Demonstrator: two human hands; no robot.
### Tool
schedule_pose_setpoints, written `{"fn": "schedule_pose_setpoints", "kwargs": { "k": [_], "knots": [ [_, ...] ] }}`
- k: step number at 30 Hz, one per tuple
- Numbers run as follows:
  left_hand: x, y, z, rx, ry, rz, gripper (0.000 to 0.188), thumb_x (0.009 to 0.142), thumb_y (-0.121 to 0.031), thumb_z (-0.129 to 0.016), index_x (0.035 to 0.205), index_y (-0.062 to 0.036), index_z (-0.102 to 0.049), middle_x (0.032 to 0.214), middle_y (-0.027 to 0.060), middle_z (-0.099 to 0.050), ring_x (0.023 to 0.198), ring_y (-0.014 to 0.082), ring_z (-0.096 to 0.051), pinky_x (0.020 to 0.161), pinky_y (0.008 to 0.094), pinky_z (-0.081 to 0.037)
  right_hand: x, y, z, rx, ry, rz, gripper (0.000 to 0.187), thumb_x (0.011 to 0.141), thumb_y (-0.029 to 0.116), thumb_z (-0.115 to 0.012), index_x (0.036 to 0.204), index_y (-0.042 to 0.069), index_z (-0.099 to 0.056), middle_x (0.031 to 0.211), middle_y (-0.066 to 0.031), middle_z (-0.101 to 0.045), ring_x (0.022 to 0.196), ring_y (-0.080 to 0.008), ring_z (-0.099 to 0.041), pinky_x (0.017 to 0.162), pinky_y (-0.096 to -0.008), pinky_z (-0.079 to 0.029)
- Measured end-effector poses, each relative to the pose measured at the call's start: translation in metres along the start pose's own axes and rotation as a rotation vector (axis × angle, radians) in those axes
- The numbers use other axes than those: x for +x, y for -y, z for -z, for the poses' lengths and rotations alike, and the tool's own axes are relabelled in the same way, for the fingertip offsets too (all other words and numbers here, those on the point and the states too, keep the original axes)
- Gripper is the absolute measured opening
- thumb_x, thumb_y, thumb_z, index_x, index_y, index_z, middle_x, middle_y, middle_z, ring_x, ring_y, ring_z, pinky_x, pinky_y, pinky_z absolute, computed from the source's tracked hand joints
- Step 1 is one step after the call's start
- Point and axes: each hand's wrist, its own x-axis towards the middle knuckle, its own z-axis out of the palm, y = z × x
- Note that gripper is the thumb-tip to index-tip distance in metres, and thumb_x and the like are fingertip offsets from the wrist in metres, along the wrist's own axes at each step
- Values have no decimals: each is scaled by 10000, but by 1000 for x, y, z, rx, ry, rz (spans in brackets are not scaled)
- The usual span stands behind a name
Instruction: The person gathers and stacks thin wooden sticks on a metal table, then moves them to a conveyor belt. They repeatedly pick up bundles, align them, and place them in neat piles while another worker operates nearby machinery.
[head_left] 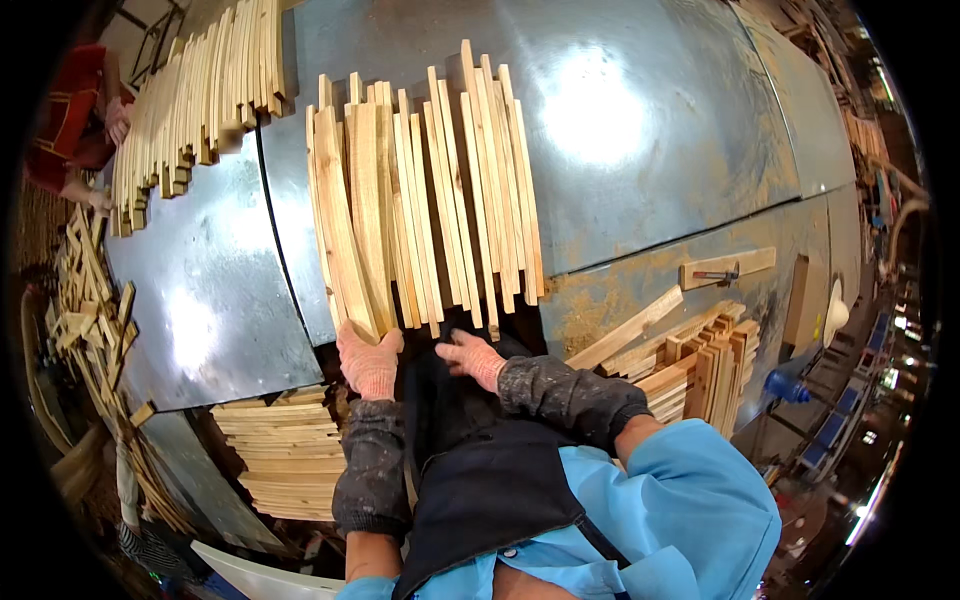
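A row of pale wooden strips [415, 210] lies side by side on the metal table, their near ends uneven and pointing toward me. My left hand [370, 362], in a pinkish work glove, is closed round the near end of a wider strip [345, 265] at the row's left side, thumb on the right. Gloved the same way, my right hand [473, 358] is just below the near ends of the middle strips, its fingers apart and nothing visible in them. Dark sleeve covers wrap both my forearms.
Stacked wooden strips [280, 450] lie at lower left, and shorter blocks [710, 365] at right beside a board with a clamp-like tool [717, 275]. Across the metal table [660, 190], another person's hands [110, 125] touch a second row [205, 95]. Scrap wood [90, 300] is heaped far left.
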Motion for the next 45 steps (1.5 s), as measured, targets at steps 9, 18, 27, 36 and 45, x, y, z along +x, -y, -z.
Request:
{"fn": "schedule_pose_setpoints", "kwargs": {
  "k": [9, 18, 27, 36, 45],
  "knots": [
    [-2, -1, -10, -49, 42, -158, 1109, 714, -238, -915, 1605, 40, -316, 1429, 294, -579, 1303, 439, -615, 1088, 447, -519, 28, -18, -39, 276, -136, 447, 532, 975, 239, -792, 1401, -24, -614, 1220, -108, -704, 1070, -185, -634, 913, -350, -529],
    [13, 53, 17, -757, 407, -307, 737, 835, -63, -798, 1477, 64, -459, 1124, 183, -705, 907, 284, -726, 799, 381, -611, -70, -48, -42, 171, -126, 492, 932, 950, 247, -842, 1642, -96, -319, 1223, -110, -677, 958, -143, -626, 850, -294, -551],
    [-29, 93, 31, -1276, 815, -87, 636, 938, -216, -797, 1468, 7, -524, 1289, 128, -689, 1132, 268, -699, 981, 398, -570, -79, -51, -86, -249, 101, 619, 856, 962, 294, -819, 1643, 7, -388, 1410, -170, -662, 1262, -260, -642, 1095, -358, -499],
    [-27, 74, 32, -1092, 761, -104, 651, 840, -91, -861, 1398, -3, -537, 1212, 108, -683, 1035, 229, -689, 914, 384, -587, -89, -44, -100, -564, -101, 623, 977, 907, 471, -832, 1661, 56, -369, 1411, -227, -672, 1293, -375, -655, 1070, -418, -528],
    [-35, 100, 86, -1247, 556, -164, 542, 829, -79, -798, 1325, -32, -584, 1120, 65, -694, 949, 187, -695, 848, 352, -601, -88, -24, -130, -852, 202, 694, 1094, 908, 457, -790, 1692, -30, -202, 1450, -341, -604, 1332, -436, -617, 1121, -435, -483]
  ]
}}
